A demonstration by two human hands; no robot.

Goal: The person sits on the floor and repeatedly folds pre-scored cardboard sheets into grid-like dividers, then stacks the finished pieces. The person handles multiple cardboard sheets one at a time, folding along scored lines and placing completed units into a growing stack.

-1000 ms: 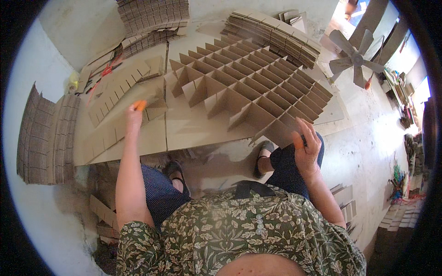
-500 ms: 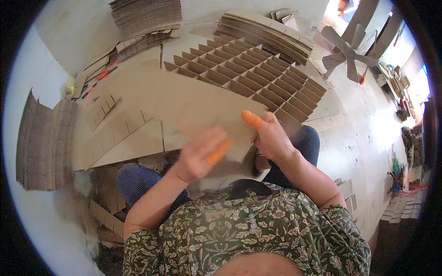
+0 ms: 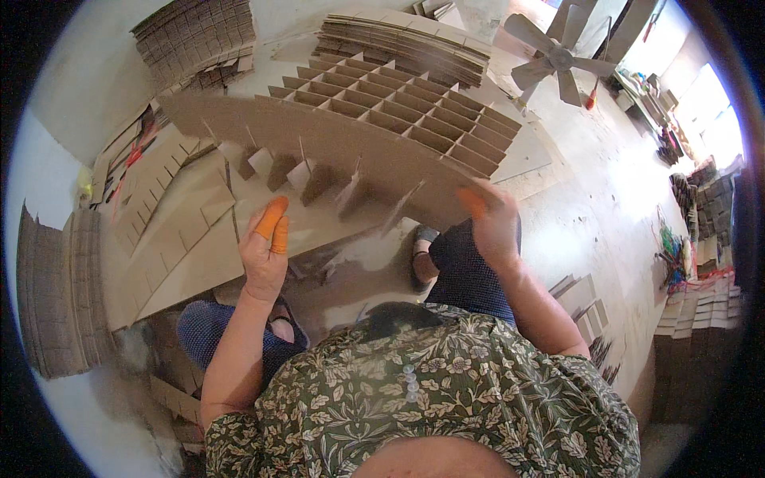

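A long brown slotted cardboard strip [image 3: 343,147] stands on edge along the near side of a cardboard divider grid [image 3: 390,103]. Ends of several cross pieces [image 3: 301,177] show at its slots. My right hand [image 3: 496,231], slightly blurred, grips the strip's right end, with an orange cover on the thumb. My left hand [image 3: 267,251] is raised just in front of the strip, apart from it as far as I can see. Orange covers sit on two of its fingers, which are stretched out with nothing visible in them.
Loose slotted cardboard sheets [image 3: 179,231] lie on the low work surface to the left. Stacked strips [image 3: 402,48] sit behind the grid, and more stacks [image 3: 60,295] stand by the left wall. A fan [image 3: 560,57] stands at the far right.
The strip has gone from lying flatter between both hands to standing on edge against the grid. My left hand has moved left, away from my right hand. The view has shifted.
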